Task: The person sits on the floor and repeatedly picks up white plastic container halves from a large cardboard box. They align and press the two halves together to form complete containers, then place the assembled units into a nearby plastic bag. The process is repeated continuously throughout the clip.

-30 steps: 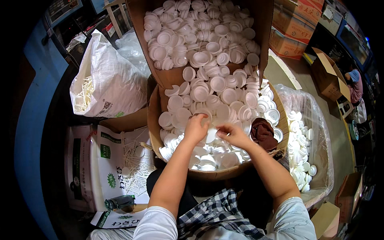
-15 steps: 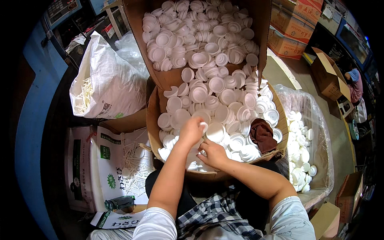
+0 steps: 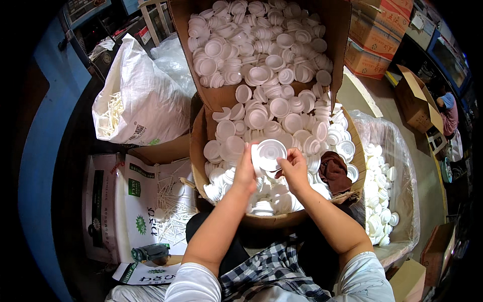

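Observation:
A round white plastic cap [image 3: 272,151] with a ringed, stepped inside is held up between both hands. My left hand [image 3: 245,172] is closed on its left edge, where a second white rim seems to lie behind it. My right hand [image 3: 295,170] pinches the lower right edge with thumb and fingers. Beneath the hands, many similar white caps [image 3: 279,107] fill a cardboard box [image 3: 198,168]. A second, tipped carton [image 3: 214,97] behind spills more of them into it. A crumpled brown cloth [image 3: 334,172] lies on the caps to the right of my right hand.
At left stand a white woven sack [image 3: 151,90] of thin white sticks and a printed carton [image 3: 136,201] with loose sticks. A plastic-lined box [image 3: 402,201] of white caps is at right. Stacked orange cartons [image 3: 370,58] and another person [image 3: 447,110] are further off.
Both hands have risen from low among the caps and now hold a cap up between them, its inside facing me. The view has shifted slightly.

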`<action>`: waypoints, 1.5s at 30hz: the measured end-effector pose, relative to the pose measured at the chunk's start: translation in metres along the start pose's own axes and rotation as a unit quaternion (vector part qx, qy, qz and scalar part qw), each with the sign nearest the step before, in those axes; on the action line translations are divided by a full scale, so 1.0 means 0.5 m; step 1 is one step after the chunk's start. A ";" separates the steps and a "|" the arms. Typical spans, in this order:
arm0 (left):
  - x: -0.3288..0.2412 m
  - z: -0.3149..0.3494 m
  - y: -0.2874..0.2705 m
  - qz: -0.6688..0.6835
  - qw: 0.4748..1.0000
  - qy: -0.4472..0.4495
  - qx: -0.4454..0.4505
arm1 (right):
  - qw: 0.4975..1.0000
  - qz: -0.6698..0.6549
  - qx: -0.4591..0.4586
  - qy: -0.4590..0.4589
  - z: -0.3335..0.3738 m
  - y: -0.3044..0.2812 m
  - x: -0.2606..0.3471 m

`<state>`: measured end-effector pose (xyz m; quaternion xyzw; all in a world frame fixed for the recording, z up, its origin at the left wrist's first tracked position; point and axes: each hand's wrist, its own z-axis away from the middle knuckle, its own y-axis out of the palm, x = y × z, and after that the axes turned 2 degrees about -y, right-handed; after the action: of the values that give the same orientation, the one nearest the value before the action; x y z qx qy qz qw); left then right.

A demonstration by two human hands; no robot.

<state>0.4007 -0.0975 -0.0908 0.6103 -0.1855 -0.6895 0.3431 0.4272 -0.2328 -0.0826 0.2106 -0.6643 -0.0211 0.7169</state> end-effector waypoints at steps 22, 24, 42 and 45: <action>-0.018 0.045 0.011 0.180 0.962 -0.077 0.191 | 0.993 -0.079 0.001 0.088 -0.001 -0.060 0.102; -0.021 0.049 0.021 0.155 0.973 -0.063 0.160 | 0.989 -0.115 0.025 0.087 0.000 -0.063 0.102; -0.017 0.073 0.056 0.092 0.990 0.019 0.101 | 0.859 0.366 0.111 -0.341 0.031 -0.031 0.122; -0.014 0.074 0.060 0.140 0.983 0.020 0.119 | 0.845 0.384 0.088 -0.360 0.038 -0.026 0.126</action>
<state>0.3723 -0.1196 -0.0586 0.6287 -0.3428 -0.5950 0.3650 0.4194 -0.2694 -0.0271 -0.0222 -0.9027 0.2401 0.3562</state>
